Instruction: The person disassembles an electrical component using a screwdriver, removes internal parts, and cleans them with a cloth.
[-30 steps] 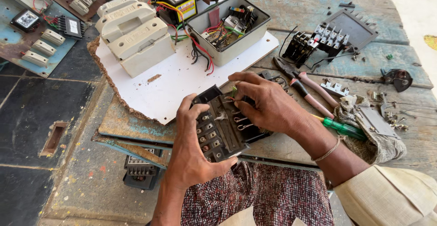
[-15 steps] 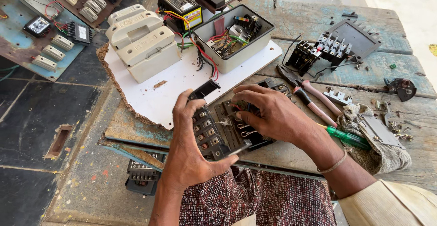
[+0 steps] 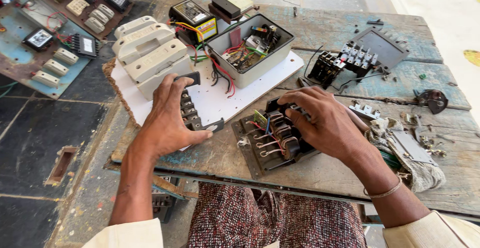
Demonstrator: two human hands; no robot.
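Since the earlier frame the black assembly has come apart: the left hand [image 3: 167, 123] has carried the black cover strip [image 3: 192, 110] away to the left, while the right hand [image 3: 325, 123] stays on the black contactor base [image 3: 272, 140].

Left hand state — closed around the cover strip, thumb underneath near its near end, fingers over the top. The strip's long axis runs far-to-near, its far end over the white board [image 3: 240, 95].

Right hand state — fingers curled narrow over the far right part of the contactor base, pressing it onto the table [image 3: 325, 170]. Exposed coils and small coloured wires show on the base's left half.

Key relation: the contactor base lies to the right of the left hand, apart from the strip, with bare table between them. The base's long axis runs from near left to far right. The right hand is the nearer one, already touching it.

Surroundings: a grey open enclosure [image 3: 250, 53] with red and green wiring stands far of the base; three cream fuse carriers [image 3: 147, 50] lie far left; a second black contactor [image 3: 350, 60] sits far right; a cloth [image 3: 410, 158] lies just right of the right hand
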